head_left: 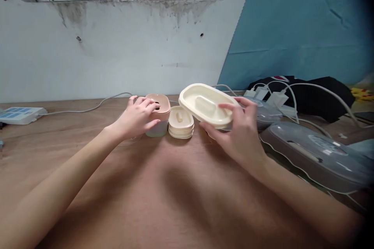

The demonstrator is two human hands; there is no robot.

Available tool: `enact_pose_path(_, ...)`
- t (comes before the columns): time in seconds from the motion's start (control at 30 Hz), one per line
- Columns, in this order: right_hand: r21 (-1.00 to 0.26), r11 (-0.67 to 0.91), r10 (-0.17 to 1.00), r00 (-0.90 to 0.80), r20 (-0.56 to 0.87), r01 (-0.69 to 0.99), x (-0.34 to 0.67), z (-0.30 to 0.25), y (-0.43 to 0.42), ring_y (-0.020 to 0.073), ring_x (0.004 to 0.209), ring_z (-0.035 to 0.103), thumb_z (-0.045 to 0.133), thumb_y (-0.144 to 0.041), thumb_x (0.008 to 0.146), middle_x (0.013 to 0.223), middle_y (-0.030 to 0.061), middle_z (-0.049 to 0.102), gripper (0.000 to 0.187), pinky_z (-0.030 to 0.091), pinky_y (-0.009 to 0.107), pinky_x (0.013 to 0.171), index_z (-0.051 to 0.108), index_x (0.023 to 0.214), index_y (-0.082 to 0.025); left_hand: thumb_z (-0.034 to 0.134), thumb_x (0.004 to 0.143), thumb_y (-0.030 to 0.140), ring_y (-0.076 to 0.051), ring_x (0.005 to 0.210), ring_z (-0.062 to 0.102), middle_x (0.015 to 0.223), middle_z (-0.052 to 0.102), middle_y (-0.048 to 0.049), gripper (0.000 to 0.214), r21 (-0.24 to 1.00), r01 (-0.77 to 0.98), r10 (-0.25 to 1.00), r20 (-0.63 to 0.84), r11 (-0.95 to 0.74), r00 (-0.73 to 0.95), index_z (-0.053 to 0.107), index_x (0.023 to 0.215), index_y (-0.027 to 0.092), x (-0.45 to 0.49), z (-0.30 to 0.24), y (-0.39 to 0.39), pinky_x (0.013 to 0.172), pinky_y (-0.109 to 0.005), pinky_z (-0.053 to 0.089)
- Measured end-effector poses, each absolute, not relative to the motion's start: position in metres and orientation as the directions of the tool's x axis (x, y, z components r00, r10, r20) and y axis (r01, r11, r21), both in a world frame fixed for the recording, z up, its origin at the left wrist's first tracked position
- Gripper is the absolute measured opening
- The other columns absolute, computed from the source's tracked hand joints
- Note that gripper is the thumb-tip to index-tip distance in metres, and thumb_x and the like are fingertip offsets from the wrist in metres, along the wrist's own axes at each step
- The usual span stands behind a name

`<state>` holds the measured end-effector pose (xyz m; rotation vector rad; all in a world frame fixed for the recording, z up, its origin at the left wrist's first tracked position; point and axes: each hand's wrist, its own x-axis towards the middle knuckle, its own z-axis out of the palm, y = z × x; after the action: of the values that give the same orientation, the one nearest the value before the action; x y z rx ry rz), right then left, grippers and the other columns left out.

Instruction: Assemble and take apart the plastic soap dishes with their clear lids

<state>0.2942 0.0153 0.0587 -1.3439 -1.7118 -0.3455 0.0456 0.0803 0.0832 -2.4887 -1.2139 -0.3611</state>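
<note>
In my right hand [238, 132] is a cream oval plastic lid [201, 103], gripped by its right end between thumb and fingers. It is tilted above the table, its hollow inner side with a raised block in the middle facing me. My left hand [138, 118] is spread beside a pink-topped container [162, 103], with its fingers partly covering it; whether they touch it I cannot tell. Between the hands stands a neat stack of small cream square lids [180, 118] with a moulded grip on top.
On the right lie clear-lidded oval boxes [315, 151], with white chargers [277, 99] and cables behind them. A white power strip [22, 114] lies at the far left, its grey cable [87, 111] running along the wall. Blue cloth [286, 27] hangs at the back right.
</note>
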Motion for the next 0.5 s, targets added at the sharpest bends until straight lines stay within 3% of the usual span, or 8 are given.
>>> enact_pose_path(0.13, -0.236, 0.154, 0.798, 0.02, 0.603, 0.96, 0.274, 0.065, 0.049, 0.0364, 0.116, 0.043, 0.067, -0.045, 0.072, 0.118, 0.026, 0.038, 0.063, 0.042, 0.043, 0.095, 0.049, 0.11, 0.002, 0.048, 0.085, 0.026, -0.028, 0.106, 0.051, 0.112, 0.061, -0.0104, 0.025, -0.185, 0.791, 0.683, 0.415, -0.583, 0.601, 0.059, 0.105, 0.017, 0.042, 0.07, 0.085, 0.095, -0.047, 0.027)
enact_pose_path(0.27, -0.144, 0.043, 0.872, 0.034, 0.488, 0.989, 0.251, 0.058, 0.063, 0.0395, 0.114, 0.045, 0.065, -0.046, 0.074, 0.12, 0.0317, 0.039, 0.064, 0.044, 0.043, 0.089, 0.049, 0.109, 0.006, 0.049, 0.083, 0.024, -0.028, 0.102, 0.052, 0.106, 0.062, -0.0104, 0.023, -0.193, 0.777, 0.654, 0.443, -0.599, 0.613, 0.061, 0.102, 0.017, 0.042, 0.064, 0.087, 0.092, -0.045, 0.031)
enact_pose_path(0.5, -0.133, 0.114, 0.939, -0.063, 0.339, 0.985, 0.238, 0.045, 0.052, 0.0295, 0.087, 0.061, 0.055, -0.051, 0.08, 0.106, 0.0215, 0.052, 0.055, 0.05, 0.034, 0.069, 0.053, 0.109, -0.004, 0.047, 0.084, 0.024, -0.027, 0.1, 0.053, 0.104, 0.063, -0.0094, 0.022, -0.195, 0.767, 0.634, 0.459, -0.611, 0.622, 0.061, 0.101, 0.018, 0.041, 0.064, 0.087, 0.089, -0.044, 0.033)
